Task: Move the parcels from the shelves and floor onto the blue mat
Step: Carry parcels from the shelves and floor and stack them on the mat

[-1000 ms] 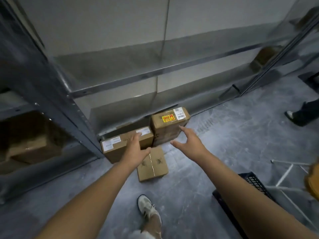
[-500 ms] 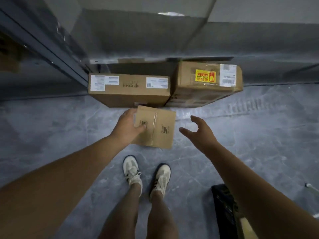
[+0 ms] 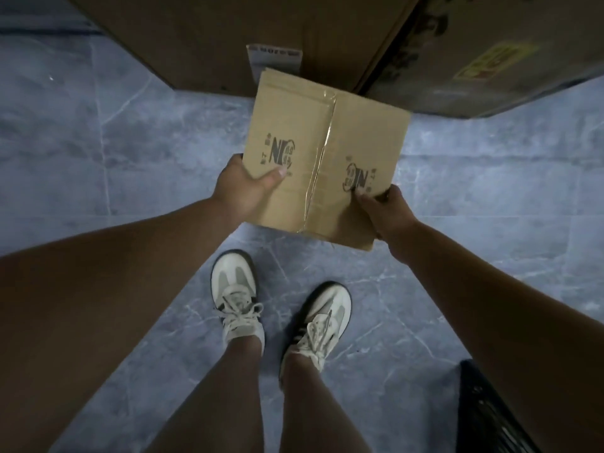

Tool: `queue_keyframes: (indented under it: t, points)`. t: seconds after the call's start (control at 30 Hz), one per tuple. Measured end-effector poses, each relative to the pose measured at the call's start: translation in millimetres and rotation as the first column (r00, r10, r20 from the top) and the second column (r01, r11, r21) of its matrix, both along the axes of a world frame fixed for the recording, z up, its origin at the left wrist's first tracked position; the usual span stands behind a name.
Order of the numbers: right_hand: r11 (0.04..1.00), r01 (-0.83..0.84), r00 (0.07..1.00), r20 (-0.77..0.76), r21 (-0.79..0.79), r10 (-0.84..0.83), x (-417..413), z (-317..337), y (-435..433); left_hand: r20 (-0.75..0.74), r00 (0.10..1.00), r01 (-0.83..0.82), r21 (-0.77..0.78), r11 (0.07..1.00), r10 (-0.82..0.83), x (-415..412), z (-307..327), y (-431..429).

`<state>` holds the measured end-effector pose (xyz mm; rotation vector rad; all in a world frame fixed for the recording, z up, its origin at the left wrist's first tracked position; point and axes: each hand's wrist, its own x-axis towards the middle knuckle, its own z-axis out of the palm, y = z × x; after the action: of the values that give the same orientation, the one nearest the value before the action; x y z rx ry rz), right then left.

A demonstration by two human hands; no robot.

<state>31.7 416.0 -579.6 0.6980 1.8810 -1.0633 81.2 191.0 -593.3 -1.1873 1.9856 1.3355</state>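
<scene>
The left grip (image 3: 243,188) closes on the near left corner of the small parcel (image 3: 327,152), its thumb pressed flat on the top face and its fingers hidden beneath. The flat brown cardboard parcel spans the gap between the two grips and reaches away from them, with a strip of clear tape running down its middle seam. Just beyond the left thumb a dark logo with a large "N" is printed on the top. The same logo sits just beyond the right thumb, turned the other way up. The small characters beside both logos are too fine to read.

The right grip (image 3: 387,207) clamps the near right corner the same way, thumb on top and fingers curled under.

Beyond both grips stand two bigger parcels. Past the left grip is the long carton (image 3: 228,34), and its white label (image 3: 274,60) peeks out just behind the small parcel's far edge, the print blurred. Past the right grip is the taller carton (image 3: 490,70), which carries a yellow sticker (image 3: 496,60) whose marks are unreadable.

Nearer than the grips, two pale laced shoes (image 3: 235,295) stand on the grey marbled floor (image 3: 98,142). A black crate (image 3: 490,410) shows below the right forearm.
</scene>
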Motion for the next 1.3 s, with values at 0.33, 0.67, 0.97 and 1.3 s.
queue_keyframes:
  t: [0.33, 0.67, 0.97, 1.3]
  points:
    - [0.978, -0.082, 0.994, 0.057, -0.193, 0.095, 33, 126, -64, 0.006, 0.937, -0.349, 0.0, 0.937, 0.349, 91, 111, -47]
    - [0.725, -0.615, 0.787, -0.19, -0.309, 0.587, 22, 429, -198, -0.17, 0.832, -0.549, -0.112, 0.828, 0.528, 165, 437, -164]
    - [0.496, -0.829, 0.552, -0.524, -0.259, 0.649, 80, 654, -300, -0.515, 0.566, -0.785, -0.101, 0.611, 0.643, 259, 676, -218]
    - [0.203, -0.962, 0.275, -0.647, -0.185, 0.711, 190, 752, -502, -0.648, 0.15, -0.947, 0.123, 0.296, 0.747, 403, 740, -299]
